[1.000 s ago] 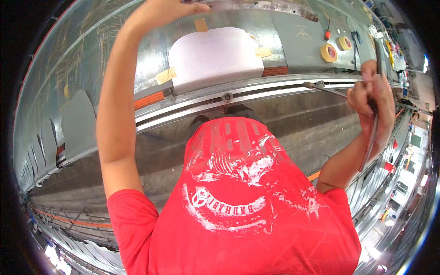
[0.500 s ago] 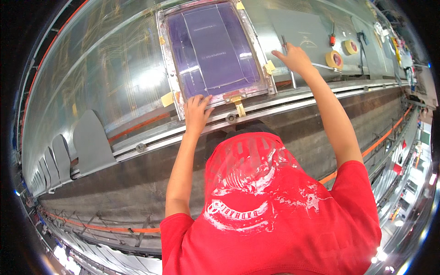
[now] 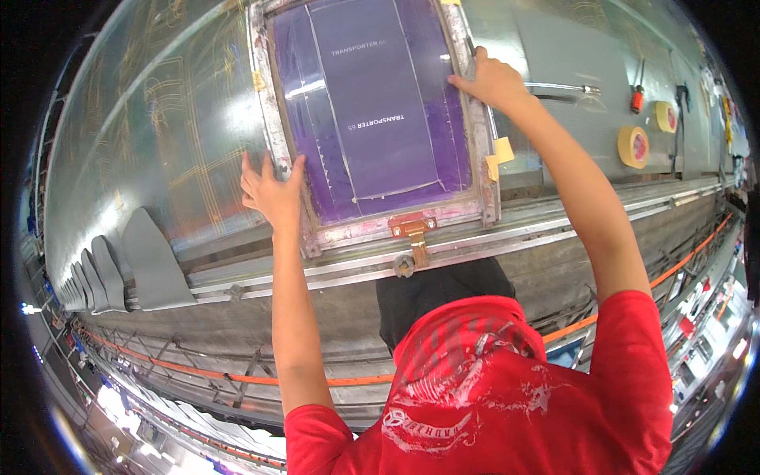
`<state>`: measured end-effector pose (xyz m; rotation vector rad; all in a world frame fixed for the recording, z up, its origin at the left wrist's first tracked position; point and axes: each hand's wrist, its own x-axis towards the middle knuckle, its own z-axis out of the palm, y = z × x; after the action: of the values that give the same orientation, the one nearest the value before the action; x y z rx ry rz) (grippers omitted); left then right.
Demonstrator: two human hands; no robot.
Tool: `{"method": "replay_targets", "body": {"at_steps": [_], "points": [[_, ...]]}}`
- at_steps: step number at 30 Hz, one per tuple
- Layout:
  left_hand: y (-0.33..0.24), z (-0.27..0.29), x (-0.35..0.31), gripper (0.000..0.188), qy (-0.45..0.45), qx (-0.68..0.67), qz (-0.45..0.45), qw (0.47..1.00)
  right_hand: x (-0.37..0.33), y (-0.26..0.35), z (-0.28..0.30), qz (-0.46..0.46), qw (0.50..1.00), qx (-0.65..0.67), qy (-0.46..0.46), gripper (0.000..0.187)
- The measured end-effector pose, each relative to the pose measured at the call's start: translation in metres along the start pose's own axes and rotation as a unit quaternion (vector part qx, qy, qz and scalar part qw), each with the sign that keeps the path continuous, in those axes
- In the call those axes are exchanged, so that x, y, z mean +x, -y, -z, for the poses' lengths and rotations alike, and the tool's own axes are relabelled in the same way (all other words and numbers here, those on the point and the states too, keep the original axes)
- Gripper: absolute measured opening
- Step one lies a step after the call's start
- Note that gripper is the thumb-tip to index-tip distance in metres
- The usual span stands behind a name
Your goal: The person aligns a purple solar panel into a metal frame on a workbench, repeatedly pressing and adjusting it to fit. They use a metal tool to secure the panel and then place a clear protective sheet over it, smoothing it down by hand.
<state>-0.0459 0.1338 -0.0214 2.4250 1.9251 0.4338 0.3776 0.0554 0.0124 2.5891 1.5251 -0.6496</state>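
A screen-printing frame (image 3: pixel 277 103) with worn metal rails and a purple, taped panel (image 3: pixel 380 158) lies on the long table in front of me. My left hand (image 3: pixel 273 188) is open at its left rail, thumb over the inner edge and fingers spread past the outer edge. My right hand (image 3: pixel 492 81) is closed at the right rail on what looks like a T-shaped squeegee (image 3: pixel 562 86). The squeegee's silver handle sticks out to the right, and its thin bar runs along the rail, partly hidden under the hand.
A metal bracket (image 3: pixel 412 229) joins the frame's near end to the table's rail (image 3: pixel 356 273), beside a round stop (image 3: pixel 404 266). Two tape rolls (image 3: pixel 633 147) and a red-handled screwdriver (image 3: pixel 637 98) lie at right. Grey cut pieces (image 3: pixel 154 265) line the left edge.
My left hand has gone from the frame's near corner up to its left rail. My right hand has brought the squeegee left, against the right rail. The view has shifted.
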Motion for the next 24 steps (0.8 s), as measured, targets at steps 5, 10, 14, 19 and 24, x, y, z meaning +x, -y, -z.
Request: {"method": "replay_targets", "body": {"at_steps": [5, 10, 14, 19, 24], "points": [[-0.015, -0.019, 0.002, 0.052, -0.002, -0.087, -0.019, 0.996, -0.018, -0.016, -0.007, -0.001, 0.997, 0.024, -0.069, 0.066], [-0.010, -0.011, -0.002, 0.051, 0.007, -0.062, -0.008, 0.998, -0.016, -0.004, -0.017, 0.014, 0.997, 0.015, -0.078, 0.072], [-0.027, -0.015, -0.001, 0.057, -0.030, -0.054, -0.077, 0.995, -0.015, -0.007, -0.033, 0.013, 0.994, -0.020, -0.109, 0.075], [-0.113, -0.015, -0.017, 0.072, 0.143, -0.078, -0.270, 0.949, -0.015, -0.005, -0.033, 0.016, 0.994, -0.027, -0.105, 0.075], [-0.146, -0.044, -0.034, 0.078, 0.208, -0.087, -0.270, 0.936, -0.015, -0.003, -0.032, -0.004, 0.995, -0.018, -0.095, 0.078]]}}
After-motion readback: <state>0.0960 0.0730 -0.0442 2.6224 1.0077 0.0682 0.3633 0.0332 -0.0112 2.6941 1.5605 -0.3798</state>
